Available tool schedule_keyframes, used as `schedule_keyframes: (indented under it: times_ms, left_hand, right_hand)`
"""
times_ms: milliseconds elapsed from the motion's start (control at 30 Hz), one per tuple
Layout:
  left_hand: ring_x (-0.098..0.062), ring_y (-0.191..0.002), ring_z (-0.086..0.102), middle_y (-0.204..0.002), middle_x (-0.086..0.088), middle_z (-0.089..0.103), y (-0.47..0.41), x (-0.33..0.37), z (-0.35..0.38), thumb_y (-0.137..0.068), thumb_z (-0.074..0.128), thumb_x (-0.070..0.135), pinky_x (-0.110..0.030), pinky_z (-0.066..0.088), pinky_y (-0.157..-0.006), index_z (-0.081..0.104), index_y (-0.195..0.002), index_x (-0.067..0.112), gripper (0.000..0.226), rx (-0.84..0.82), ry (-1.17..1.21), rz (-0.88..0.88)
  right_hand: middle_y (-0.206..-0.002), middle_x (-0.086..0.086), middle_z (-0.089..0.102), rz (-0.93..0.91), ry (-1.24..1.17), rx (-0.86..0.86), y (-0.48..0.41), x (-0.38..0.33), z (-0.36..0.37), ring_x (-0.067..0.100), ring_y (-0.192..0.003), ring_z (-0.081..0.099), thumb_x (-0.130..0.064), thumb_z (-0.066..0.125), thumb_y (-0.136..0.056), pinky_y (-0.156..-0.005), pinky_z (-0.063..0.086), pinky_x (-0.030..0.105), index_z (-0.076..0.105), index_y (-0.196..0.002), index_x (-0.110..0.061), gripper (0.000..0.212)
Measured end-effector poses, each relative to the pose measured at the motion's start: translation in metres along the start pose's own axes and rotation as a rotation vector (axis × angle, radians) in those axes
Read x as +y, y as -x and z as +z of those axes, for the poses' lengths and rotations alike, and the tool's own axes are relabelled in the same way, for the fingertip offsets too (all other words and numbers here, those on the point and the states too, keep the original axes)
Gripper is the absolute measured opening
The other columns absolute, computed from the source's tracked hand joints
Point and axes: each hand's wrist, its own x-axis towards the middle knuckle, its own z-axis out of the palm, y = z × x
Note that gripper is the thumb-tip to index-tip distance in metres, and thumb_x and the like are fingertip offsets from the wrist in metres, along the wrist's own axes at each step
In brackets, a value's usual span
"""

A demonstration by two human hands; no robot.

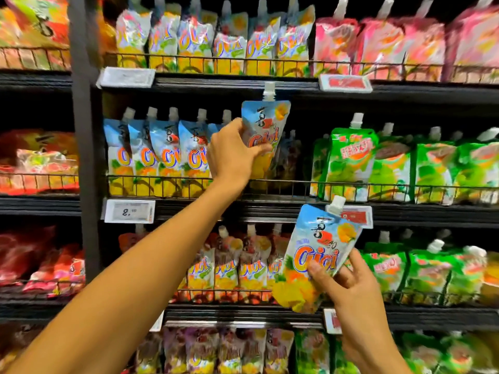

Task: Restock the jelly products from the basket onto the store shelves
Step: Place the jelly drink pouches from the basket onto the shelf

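Observation:
My left hand (233, 152) grips a blue-and-yellow jelly pouch (266, 122) with a white spout, held upright at the second shelf, just right of a row of matching pouches (159, 155). Its lower end sits behind the wire rail (280, 184). My right hand (348, 282) holds a second identical pouch (317, 255) lower down, tilted to the right, in front of the third shelf. The basket is out of view.
Green pouches (391, 166) fill the right of the second shelf, with a dark gap between them and the blue row. Yellow and pink pouches stand on the top shelf (237, 79). Price tags (129, 210) hang on the shelf edges. A black upright post (83, 130) stands at left.

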Motion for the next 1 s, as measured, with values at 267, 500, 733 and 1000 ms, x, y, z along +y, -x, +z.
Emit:
schedule_keyframes:
  times_ms: [267, 500, 733, 1000]
  left_hand:
    - [-0.025, -0.093, 0.066, -0.101, -0.006, 0.07, 0.009, -0.009, 0.009, -0.064, 0.082, 0.053, -0.041, 0.055, -0.076, 0.06, -0.105, 0.012, 0.062, -0.09, -0.141, -0.013]
    - [-0.03, -0.101, 0.063, -0.107, -0.012, 0.067, 0.01, -0.008, 0.007, -0.074, 0.078, 0.05, -0.044, 0.054, -0.078, 0.058, -0.112, 0.007, 0.06, -0.17, -0.299, -0.006]
    - [-0.031, -0.08, 0.065, -0.085, -0.01, 0.069, 0.002, -0.005, 0.0, -0.077, 0.066, 0.064, -0.032, 0.033, -0.06, 0.049, -0.068, 0.015, 0.052, -0.146, -0.707, 0.056]
    - [-0.028, -0.066, 0.063, -0.061, -0.006, 0.057, 0.013, -0.02, -0.008, -0.084, 0.054, 0.069, -0.029, 0.035, -0.057, 0.05, -0.059, 0.015, 0.059, -0.188, -0.725, 0.077]
  right_hand:
    - [-0.101, -0.005, 0.076, -0.239, 0.103, 0.06, -0.019, -0.024, -0.012, 0.014, -0.092, 0.073, -0.037, 0.083, -0.061, -0.071, 0.058, 0.022, 0.068, -0.106, -0.035, 0.048]
    - [-0.103, -0.005, 0.073, -0.475, 0.192, 0.103, -0.085, -0.075, 0.012, 0.006, -0.096, 0.07, -0.009, 0.082, -0.074, -0.078, 0.055, 0.016, 0.06, -0.114, -0.023, 0.048]
    - [-0.105, -0.01, 0.059, -0.701, 0.395, 0.165, -0.147, -0.099, 0.061, -0.012, -0.089, 0.058, 0.01, 0.059, -0.081, -0.073, 0.048, 0.006, 0.05, -0.125, -0.007, 0.048]
    - [-0.11, -0.003, 0.057, -0.503, 0.59, 0.039, -0.18, -0.07, 0.074, 0.007, -0.099, 0.054, 0.0, 0.06, -0.09, -0.076, 0.043, 0.001, 0.047, -0.13, -0.006, 0.043]
